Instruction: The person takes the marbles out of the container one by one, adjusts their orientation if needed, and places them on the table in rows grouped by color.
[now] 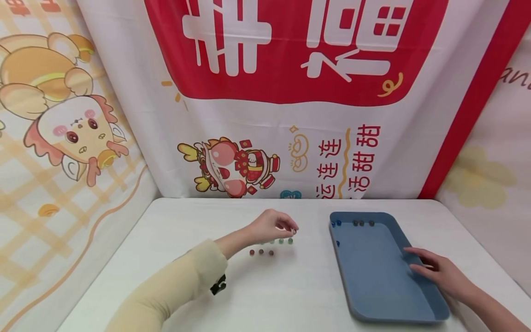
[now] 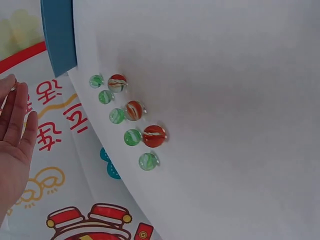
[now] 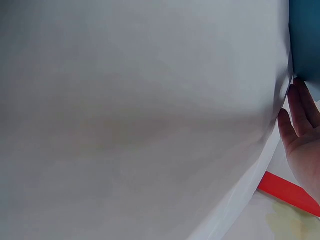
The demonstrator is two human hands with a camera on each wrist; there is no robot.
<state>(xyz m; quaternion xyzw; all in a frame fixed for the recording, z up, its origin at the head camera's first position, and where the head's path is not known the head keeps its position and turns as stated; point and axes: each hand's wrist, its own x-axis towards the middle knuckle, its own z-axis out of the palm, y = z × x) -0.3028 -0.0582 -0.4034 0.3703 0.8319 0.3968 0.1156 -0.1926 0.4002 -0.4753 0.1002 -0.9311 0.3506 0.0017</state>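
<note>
My left hand (image 1: 271, 227) pinches a small marble (image 1: 294, 231) with a reddish tint between thumb and fingertips, above the table. Under it lies a row of several green-swirled marbles (image 2: 132, 137), partly covered by the hand in the head view. In front of that row are three orange-red marbles (image 2: 154, 136), spaced in a line. Over on the right, my right hand (image 1: 445, 272) holds the side wall of a blue tray (image 1: 383, 295), thumb over the rim. In the right wrist view, other fingers (image 3: 299, 107) reach along the tray's outer side.
Inside the tray's far end sit three dark reddish marbles (image 1: 362, 223) and, by the left wall, three blue marbles (image 1: 338, 223). A printed cloth (image 1: 315, 115) hangs at the table's back edge. Patterned panels (image 1: 62, 138) stand at both sides of the white table (image 1: 290, 295).
</note>
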